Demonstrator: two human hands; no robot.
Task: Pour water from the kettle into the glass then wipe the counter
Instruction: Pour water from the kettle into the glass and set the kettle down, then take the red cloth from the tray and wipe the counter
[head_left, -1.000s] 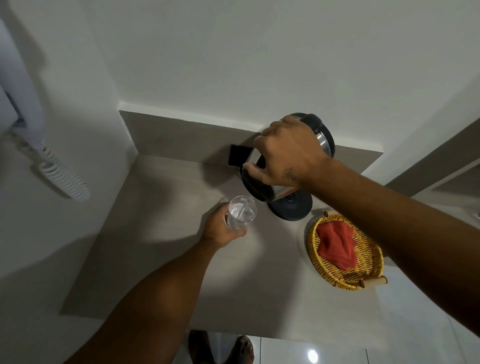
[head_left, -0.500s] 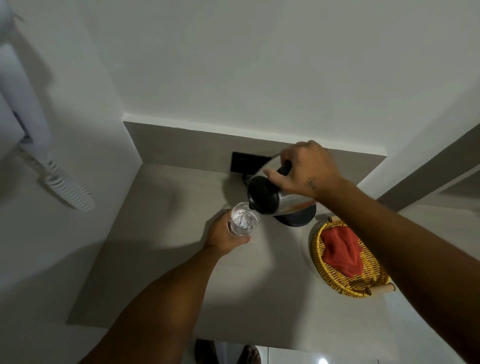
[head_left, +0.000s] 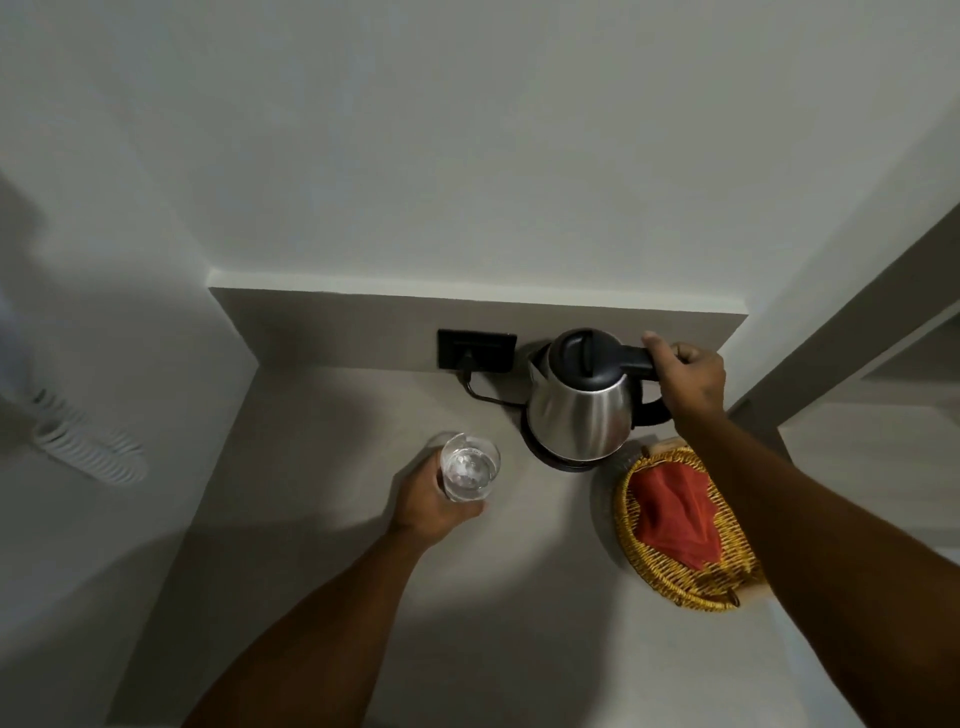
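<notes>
Steel kettle w/ black lid (head_left: 576, 415) upright on its black base, right hand (head_left: 688, 376) gripping the handle.
Left hand (head_left: 431, 501) grasps clear water-filled glass (head_left: 469, 474) on grey tabletop (head_left: 322, 467); red cloth (head_left: 675, 512) in yellow wicker basket (head_left: 675, 584) nearby.

You have only one view, from the camera on your head, looking steeply down and forward onto the counter (head_left: 322, 545) from close above, so your two forearms come in from the near edge. It faces the far wall, with the socket (head_left: 477, 351) and kettle (head_left: 582, 410) at the middle far side, the basket (head_left: 670, 582) near right, and a side wall at left. The wide lens bends the edges, and no second view shares the scene.
</notes>
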